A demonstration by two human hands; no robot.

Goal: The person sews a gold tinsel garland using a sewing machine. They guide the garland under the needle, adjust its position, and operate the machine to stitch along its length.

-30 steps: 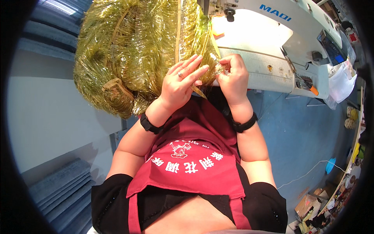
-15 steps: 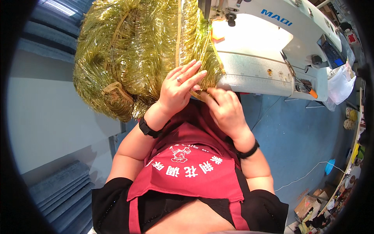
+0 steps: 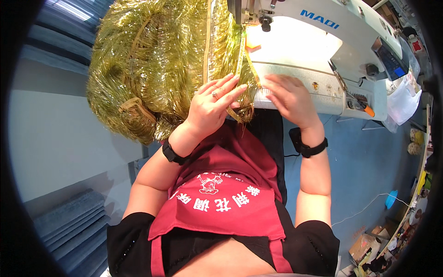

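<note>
At frame centre, my left hand point(image 3: 213, 105) presses the gold tinsel fringe point(image 3: 152, 64) with fingers spread flat. My right hand point(image 3: 290, 98) lies open on the sewing machine point(image 3: 323, 51) bed; I should keep the fringe edge straight toward the needle.

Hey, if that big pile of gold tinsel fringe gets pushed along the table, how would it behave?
The gold tinsel fringe probably flops and bunches, since it lies in loose folds. It looks light for its bulk. Its shiny strands may slip under the left hand.
</note>
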